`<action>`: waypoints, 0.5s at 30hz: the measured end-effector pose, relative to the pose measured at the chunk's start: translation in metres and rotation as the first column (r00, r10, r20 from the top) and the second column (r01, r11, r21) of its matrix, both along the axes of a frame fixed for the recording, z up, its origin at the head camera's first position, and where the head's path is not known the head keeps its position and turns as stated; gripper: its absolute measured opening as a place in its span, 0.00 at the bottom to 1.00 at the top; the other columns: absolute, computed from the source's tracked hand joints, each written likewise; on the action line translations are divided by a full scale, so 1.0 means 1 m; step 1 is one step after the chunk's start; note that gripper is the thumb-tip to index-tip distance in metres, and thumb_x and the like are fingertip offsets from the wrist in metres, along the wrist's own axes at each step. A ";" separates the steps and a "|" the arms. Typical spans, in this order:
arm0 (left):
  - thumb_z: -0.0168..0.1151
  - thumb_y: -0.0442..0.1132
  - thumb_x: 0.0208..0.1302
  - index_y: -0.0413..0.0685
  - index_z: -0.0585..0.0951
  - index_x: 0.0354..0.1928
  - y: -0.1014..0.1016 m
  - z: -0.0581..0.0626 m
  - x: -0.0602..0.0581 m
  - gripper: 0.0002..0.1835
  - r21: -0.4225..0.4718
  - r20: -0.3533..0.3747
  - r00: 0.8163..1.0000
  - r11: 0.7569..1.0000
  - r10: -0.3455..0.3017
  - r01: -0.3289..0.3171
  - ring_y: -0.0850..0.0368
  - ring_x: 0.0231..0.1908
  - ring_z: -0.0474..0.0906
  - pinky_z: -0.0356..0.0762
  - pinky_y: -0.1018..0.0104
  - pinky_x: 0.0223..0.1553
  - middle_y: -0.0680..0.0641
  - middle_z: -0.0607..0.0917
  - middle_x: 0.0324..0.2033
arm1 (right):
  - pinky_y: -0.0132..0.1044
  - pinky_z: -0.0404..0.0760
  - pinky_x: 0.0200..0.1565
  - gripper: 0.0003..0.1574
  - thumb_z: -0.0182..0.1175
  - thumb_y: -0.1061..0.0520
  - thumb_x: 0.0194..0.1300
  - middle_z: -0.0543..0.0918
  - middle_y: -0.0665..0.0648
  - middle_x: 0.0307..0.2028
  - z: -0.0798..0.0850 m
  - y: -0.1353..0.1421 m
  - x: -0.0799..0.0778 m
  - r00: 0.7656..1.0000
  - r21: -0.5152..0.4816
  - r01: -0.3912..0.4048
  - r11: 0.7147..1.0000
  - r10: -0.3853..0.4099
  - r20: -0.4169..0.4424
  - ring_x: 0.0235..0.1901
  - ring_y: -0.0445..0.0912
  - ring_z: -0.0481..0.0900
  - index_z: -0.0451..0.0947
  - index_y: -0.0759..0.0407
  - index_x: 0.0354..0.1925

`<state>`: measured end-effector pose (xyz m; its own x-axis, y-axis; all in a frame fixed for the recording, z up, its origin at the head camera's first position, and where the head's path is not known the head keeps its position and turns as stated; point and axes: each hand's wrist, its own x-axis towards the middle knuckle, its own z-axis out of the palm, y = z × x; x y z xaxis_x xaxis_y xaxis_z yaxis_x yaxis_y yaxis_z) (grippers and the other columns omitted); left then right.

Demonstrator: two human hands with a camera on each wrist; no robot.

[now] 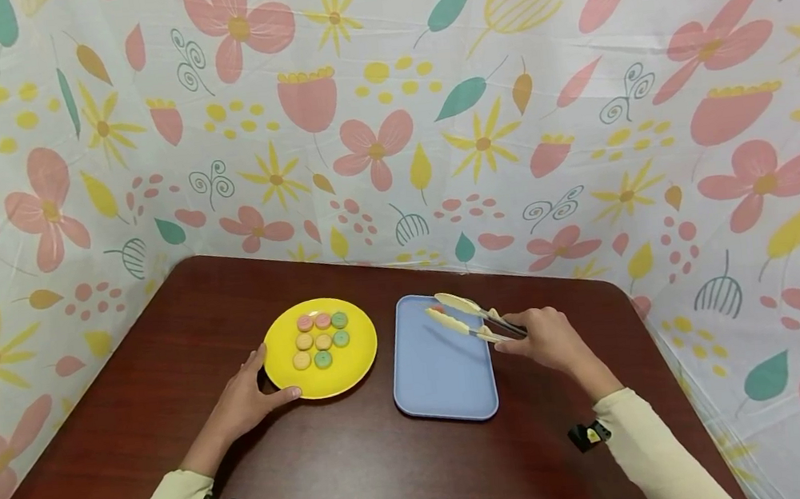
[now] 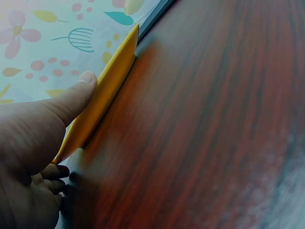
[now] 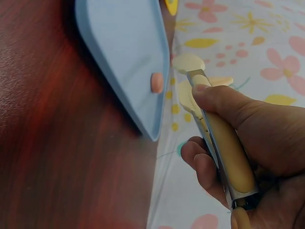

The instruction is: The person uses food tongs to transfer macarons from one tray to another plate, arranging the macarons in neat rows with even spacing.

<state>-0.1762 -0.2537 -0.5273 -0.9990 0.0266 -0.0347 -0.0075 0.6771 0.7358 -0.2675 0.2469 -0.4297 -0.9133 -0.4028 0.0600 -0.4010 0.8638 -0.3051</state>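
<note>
My left hand (image 1: pixel 243 393) grips the near-left rim of a round yellow plate (image 1: pixel 347 371), thumb on the rim's edge. Several small round cookies (image 1: pixel 323 342) in pink, cream and green lie on the plate in short rows. In my right hand (image 1: pixel 549 339) is a pair of tongs (image 3: pixel 228 148) with cream tips, the thumb lying along one arm. The tongs' parted tips hang over the far end of a light blue rectangular tray (image 1: pixel 442 374). One pink cookie (image 3: pixel 157 82) sits on that tray, close to the tips and mostly hidden by them in the head view.
Plate and tray stand side by side on a dark brown wooden table (image 1: pixel 334 465), with a narrow gap between them. A white curtain (image 1: pixel 395 194) printed with flowers hangs behind the table's back edge and along both sides. Each wrist wears a small black camera.
</note>
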 end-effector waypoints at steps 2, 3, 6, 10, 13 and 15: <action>0.74 0.63 0.56 0.35 0.45 0.81 0.000 0.000 0.000 0.66 0.001 -0.001 1.000 1.000 0.000 0.000 0.25 0.76 0.44 0.56 0.28 0.69 0.28 0.49 0.78 | 0.38 0.71 0.27 0.37 0.75 0.45 0.60 0.89 0.62 0.40 -0.003 0.001 -0.001 1.000 0.005 0.011 1.000 -0.011 0.009 0.24 0.45 0.73 0.82 0.66 0.60; 0.74 0.64 0.56 0.35 0.45 0.81 -0.001 0.000 0.000 0.66 0.000 -0.002 1.000 1.000 -0.001 0.001 0.25 0.76 0.44 0.56 0.28 0.69 0.28 0.49 0.78 | 0.38 0.71 0.27 0.37 0.75 0.45 0.60 0.89 0.62 0.40 -0.005 0.001 -0.002 1.000 0.007 0.016 1.000 -0.016 0.013 0.24 0.45 0.73 0.82 0.66 0.60; 0.74 0.64 0.57 0.35 0.45 0.81 -0.001 0.000 0.000 0.66 -0.001 -0.004 1.000 1.000 -0.004 0.004 0.25 0.76 0.44 0.55 0.28 0.69 0.28 0.49 0.78 | 0.38 0.71 0.28 0.38 0.75 0.44 0.60 0.89 0.63 0.41 -0.008 0.001 -0.004 1.000 0.011 0.020 1.000 -0.021 0.017 0.25 0.45 0.74 0.82 0.66 0.60; 0.74 0.64 0.56 0.36 0.45 0.81 -0.001 0.000 0.000 0.66 0.001 -0.003 1.000 1.000 -0.002 0.002 0.25 0.76 0.43 0.54 0.28 0.69 0.29 0.49 0.78 | 0.38 0.72 0.28 0.38 0.76 0.44 0.60 0.89 0.65 0.42 -0.012 0.002 -0.007 1.000 0.011 0.015 1.000 -0.015 0.014 0.25 0.44 0.74 0.82 0.67 0.60; 0.74 0.64 0.56 0.36 0.46 0.81 0.000 0.000 0.000 0.66 0.010 -0.001 1.000 1.000 0.002 -0.002 0.26 0.77 0.43 0.55 0.29 0.70 0.29 0.49 0.78 | 0.39 0.74 0.29 0.37 0.75 0.45 0.60 0.89 0.64 0.43 -0.015 0.002 -0.009 1.000 0.012 0.012 1.000 -0.012 0.008 0.26 0.44 0.76 0.82 0.67 0.59; 0.74 0.65 0.56 0.36 0.46 0.81 0.000 -0.001 0.000 0.66 0.009 -0.006 1.000 1.000 -0.004 0.004 0.25 0.76 0.43 0.55 0.28 0.69 0.29 0.49 0.78 | 0.41 0.76 0.30 0.36 0.75 0.45 0.60 0.89 0.65 0.43 -0.016 0.002 -0.010 1.000 0.011 0.009 1.000 -0.009 0.007 0.26 0.44 0.77 0.83 0.67 0.59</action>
<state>-0.1760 -0.2535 -0.5279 -0.9991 0.0311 -0.0290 -0.0006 0.6703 0.7421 -0.2772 0.2489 -0.4462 -0.9173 -0.3952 0.0495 -0.3912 0.8707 -0.2980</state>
